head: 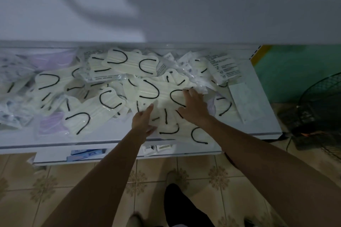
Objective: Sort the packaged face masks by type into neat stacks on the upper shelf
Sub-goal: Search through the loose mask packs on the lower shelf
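A loose pile of packaged face masks covers a white shelf [265,127]. Most are cream masks with black ear loops [112,99]. Purple masks [52,124] lie at the front left and back left, and patterned ones [186,64] lie toward the back. My left hand [143,120] pinches the left edge of a cream mask packet [167,116] at the front of the pile, thumb low and fingers on top. My right hand [193,105] rests flat on the same heap, its fingers spread. The white upper shelf [166,14] runs above the pile and looks bare.
A lower shelf [55,156] holds blue boxes [86,154] and small packets. A dark floor fan [321,108] stands to the right of the shelving, against a green wall. I stand on a patterned tile floor [55,186], with my dark trouser leg [180,208] below.
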`<state>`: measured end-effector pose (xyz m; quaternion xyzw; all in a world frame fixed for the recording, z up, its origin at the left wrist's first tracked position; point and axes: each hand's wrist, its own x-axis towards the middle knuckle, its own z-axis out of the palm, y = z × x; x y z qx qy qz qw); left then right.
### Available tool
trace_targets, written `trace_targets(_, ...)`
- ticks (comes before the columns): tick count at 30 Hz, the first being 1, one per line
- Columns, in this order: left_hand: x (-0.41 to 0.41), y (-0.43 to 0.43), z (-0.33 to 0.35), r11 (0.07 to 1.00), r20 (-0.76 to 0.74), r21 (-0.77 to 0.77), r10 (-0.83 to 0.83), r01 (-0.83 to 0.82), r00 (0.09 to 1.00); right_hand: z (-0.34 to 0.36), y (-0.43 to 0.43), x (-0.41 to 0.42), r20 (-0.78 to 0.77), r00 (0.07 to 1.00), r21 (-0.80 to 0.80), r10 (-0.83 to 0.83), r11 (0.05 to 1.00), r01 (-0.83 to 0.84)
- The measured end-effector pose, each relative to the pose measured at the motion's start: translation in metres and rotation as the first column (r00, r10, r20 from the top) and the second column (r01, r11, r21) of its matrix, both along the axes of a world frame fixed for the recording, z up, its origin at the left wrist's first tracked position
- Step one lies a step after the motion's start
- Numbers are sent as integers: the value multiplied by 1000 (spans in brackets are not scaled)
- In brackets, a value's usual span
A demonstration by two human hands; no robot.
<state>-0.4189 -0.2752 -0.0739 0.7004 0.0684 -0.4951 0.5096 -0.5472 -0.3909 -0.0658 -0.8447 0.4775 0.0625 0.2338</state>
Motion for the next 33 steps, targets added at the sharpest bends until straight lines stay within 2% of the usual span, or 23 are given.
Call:
trace_targets(4,-3,-6,3,1000,20,8,5,-5,1000,-10,8,-9,31,979,168,200,965,-202)
trace_targets(9,7,1,-2,996,27,80,46,-48,999,-1,24,0,233,943,275,238,914,-298)
trace_targets(11,11,5,-7,995,90,98,21,-29,996,4,21,1,206,968,147,147,973,-179)
trace_targets(13,13,8,-8,996,147,88,-2,-11,989,9,13,-6,43,996,-107,-81,991,85)
trace_targets(14,13,10,-7,997,155,76,0,-12,988,13,10,-12,-54,976,-118,-209,972,202)
trace_targets(15,13,12,-7,998,153,68,8,-19,988,21,9,-17,-190,940,-2,-285,957,290)
trace_targets(16,12,14,-6,998,145,63,7,-16,989,25,9,-21,-324,901,198,-289,910,363)
trace_targets(17,12,17,-4,998,130,58,-5,-3,992,32,11,-23,-399,874,406,-278,801,440)
trace_targets(18,12,20,-2,998,106,56,-28,22,994,35,15,-22,-407,866,543,-290,686,485)
trace_targets(19,12,22,-1,997,83,52,-63,59,995,36,16,-18,-355,877,605,-324,635,479)
trace_targets(21,13,29,3,993,33,38,-110,109,993,31,17,-2,-211,893,616,-399,655,438)
trace_targets(23,15,36,6,996,-33,5,-89,89,995,24,16,12,-75,870,635,-487,650,418)
trace_targets(25,20,42,2,997,-24,1,-73,73,997,15,15,21,40,857,667,-513,653,359)
trace_targets(27,20,43,-3,997,56,31,-68,66,996,6,17,19,108,877,616,-468,724,310)
trace_targets(30,17,39,-4,984,279,159,-125,82,952,-10,26,-1,203,905,363,-375,887,286)
trace_targets(33,14,38,1,969,416,207,-215,139,883,-15,32,-21,300,888,249,-348,927,280)
